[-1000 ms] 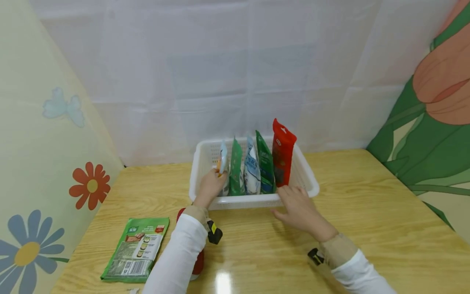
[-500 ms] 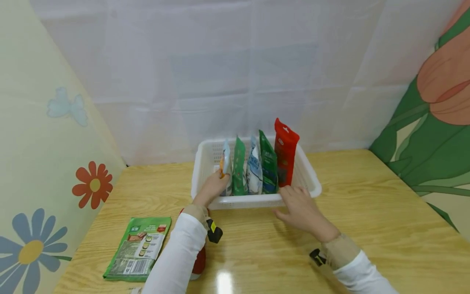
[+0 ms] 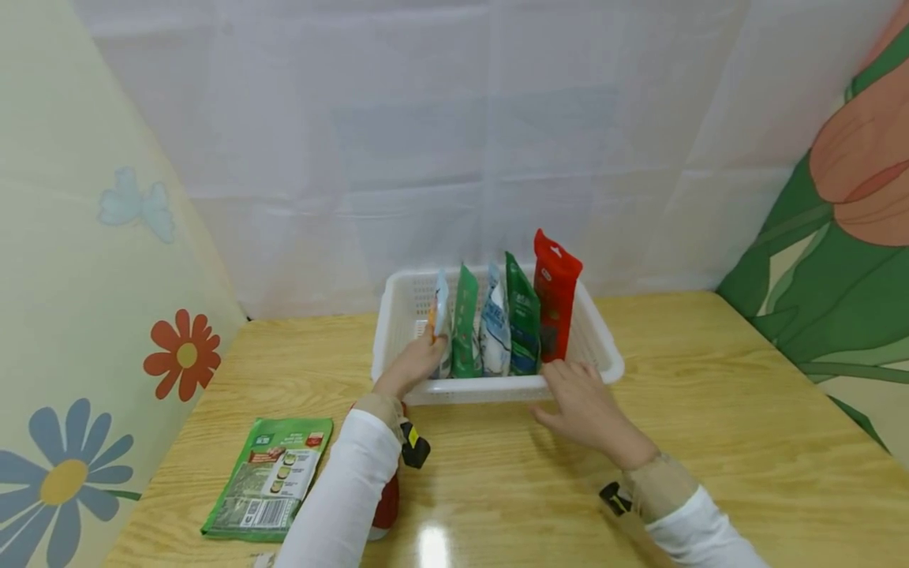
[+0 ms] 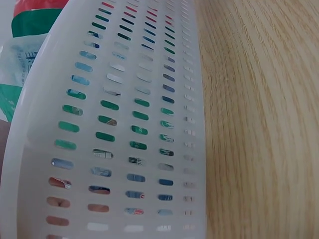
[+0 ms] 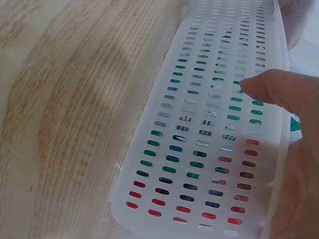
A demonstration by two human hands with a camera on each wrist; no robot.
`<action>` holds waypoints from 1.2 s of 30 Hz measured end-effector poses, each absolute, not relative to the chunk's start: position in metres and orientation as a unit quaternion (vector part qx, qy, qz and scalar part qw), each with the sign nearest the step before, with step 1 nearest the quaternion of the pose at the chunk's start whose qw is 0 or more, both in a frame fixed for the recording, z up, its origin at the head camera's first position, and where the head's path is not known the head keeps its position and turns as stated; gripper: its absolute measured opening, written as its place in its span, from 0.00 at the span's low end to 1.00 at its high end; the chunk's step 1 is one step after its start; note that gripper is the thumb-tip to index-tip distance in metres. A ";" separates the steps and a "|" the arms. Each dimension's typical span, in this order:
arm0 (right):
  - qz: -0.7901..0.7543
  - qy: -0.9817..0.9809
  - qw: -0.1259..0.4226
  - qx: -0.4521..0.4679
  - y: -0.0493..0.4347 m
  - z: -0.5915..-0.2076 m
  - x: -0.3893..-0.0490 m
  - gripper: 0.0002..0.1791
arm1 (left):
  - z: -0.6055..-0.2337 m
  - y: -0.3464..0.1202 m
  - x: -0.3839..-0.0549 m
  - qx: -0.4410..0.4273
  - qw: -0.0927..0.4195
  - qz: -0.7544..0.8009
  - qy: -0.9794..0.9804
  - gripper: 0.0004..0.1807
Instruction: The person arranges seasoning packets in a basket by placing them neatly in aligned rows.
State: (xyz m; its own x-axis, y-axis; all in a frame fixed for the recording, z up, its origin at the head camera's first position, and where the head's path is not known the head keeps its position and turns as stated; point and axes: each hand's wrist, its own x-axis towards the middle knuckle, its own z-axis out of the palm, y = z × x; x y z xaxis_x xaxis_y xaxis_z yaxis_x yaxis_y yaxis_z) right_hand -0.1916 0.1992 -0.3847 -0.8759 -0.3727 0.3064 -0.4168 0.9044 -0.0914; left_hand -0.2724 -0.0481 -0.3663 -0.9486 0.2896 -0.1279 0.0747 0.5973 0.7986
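A white perforated plastic basket (image 3: 490, 386) stands on the table with several packets upright in a row. My left hand (image 3: 412, 367) reaches over its front left rim and pinches the leftmost packet, light blue and white with an orange patch (image 3: 442, 308). To the right of it follow a green packet (image 3: 465, 327), a blue-and-white one (image 3: 495, 331), a dark green one (image 3: 522, 319) and a tall red one (image 3: 557, 288). My right hand (image 3: 584, 406) grips the front rim near the right corner, thumb on the outer wall. In the left wrist view the basket wall (image 4: 37, 124) hides most of the left hand.
A green packet with a barcode (image 3: 270, 477) lies flat on the wooden table (image 3: 497, 489) at front left. Partly under my left forearm is a red object (image 3: 387, 505). A white sheet (image 3: 426, 142) hangs behind the basket; flower-painted panels (image 3: 185, 355) flank the table.
The head view has shifted slightly, so the scene sits a little further right. Both hands keep their places at the packet and the rim.
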 end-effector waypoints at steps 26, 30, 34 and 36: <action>0.083 -0.964 0.145 0.206 0.200 -0.386 -0.191 0.23 | -0.371 -0.033 -0.268 0.016 -0.016 0.392 0.920 0.17; 0.082 -0.963 0.150 0.210 0.200 -0.387 -0.192 0.23 | -0.370 -0.031 -0.270 0.014 -0.006 0.387 0.922 0.17; 0.082 -0.963 0.148 0.210 0.201 -0.387 -0.193 0.23 | -0.371 -0.030 -0.272 0.020 -0.011 0.374 0.927 0.17; 0.082 -0.963 0.145 0.210 0.201 -0.388 -0.193 0.23 | -0.371 -0.030 -0.272 0.020 -0.012 0.374 0.927 0.17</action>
State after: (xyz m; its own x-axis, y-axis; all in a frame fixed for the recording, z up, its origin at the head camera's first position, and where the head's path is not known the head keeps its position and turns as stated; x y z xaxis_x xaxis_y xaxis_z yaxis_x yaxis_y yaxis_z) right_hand -0.1929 0.2008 -0.3876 -0.8701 -0.3800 0.3138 -0.4277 0.8986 -0.0978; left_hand -0.2723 -0.0298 -0.3714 -0.9989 0.0280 0.0366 0.0455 0.7199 0.6926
